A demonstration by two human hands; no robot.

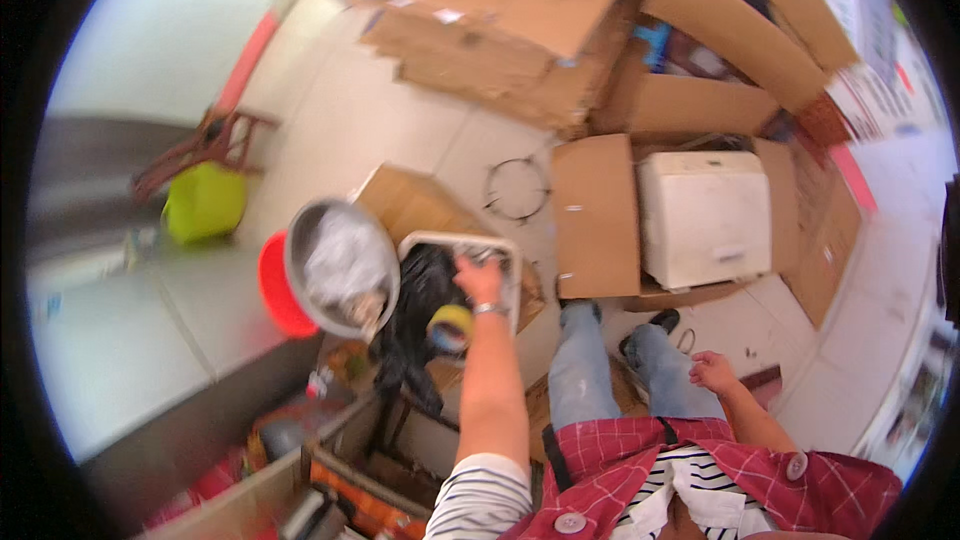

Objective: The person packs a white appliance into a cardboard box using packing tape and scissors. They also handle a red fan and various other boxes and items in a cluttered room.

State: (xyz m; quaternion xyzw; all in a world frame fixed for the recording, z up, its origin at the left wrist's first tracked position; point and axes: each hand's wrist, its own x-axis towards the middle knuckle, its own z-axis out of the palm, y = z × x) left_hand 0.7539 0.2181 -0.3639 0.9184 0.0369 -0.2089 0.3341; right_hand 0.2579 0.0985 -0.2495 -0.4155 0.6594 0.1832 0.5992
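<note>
My left hand (478, 279) reaches into a white plastic tray (516, 292), its fingers near some small metallic items at the far end; whether it grips one cannot be told. A black plastic bag (420, 292) hangs over the tray's left side, and a roll of yellow tape (450, 328) lies beside my wrist. Close to the tray on the left, a grey metal basin (294, 262) holds crumpled clear plastic. Over my knee rests my right hand (712, 373), fingers loosely curled, with nothing visible in it. A boxy white appliance (706, 217) stands in an opened cardboard box (598, 217).
Flattened cardboard (517, 37) is stacked ahead. A wire ring (517, 189) lies on the tiled floor. At left are a red basin (281, 292), a lime green bin (206, 201) and a reddish folding stool (217, 139). A wooden crate (360, 484) sits at the lower left.
</note>
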